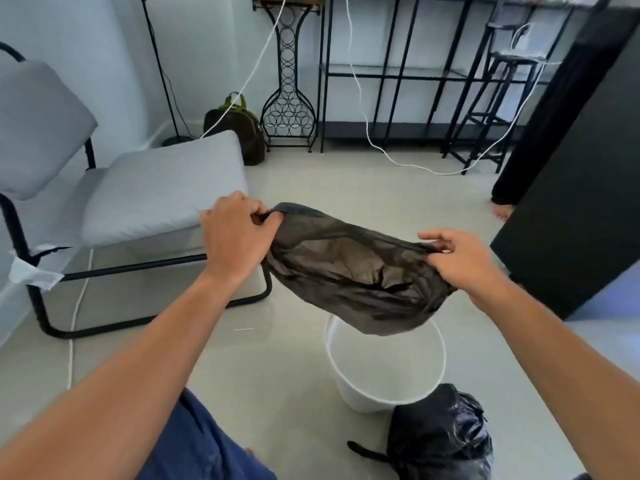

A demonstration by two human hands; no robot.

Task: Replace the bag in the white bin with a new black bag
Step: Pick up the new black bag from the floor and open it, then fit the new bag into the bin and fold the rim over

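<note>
Thin black plastic bag [353,271], mouth stretched open, hangs at frame centre above the round white plastic bin [384,375] on the floor. Left hand [235,233] pinches its left rim; right hand [457,258] pinches the right rim. Tied full black bag [440,434] sits touching the bin, lower right.

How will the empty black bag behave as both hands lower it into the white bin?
Probably very floppy: the new black bag sags between the left hand and right hand. It looks thin and light, since light shows through the film. It may collapse shut if either grip loosens above the white bin.
</note>
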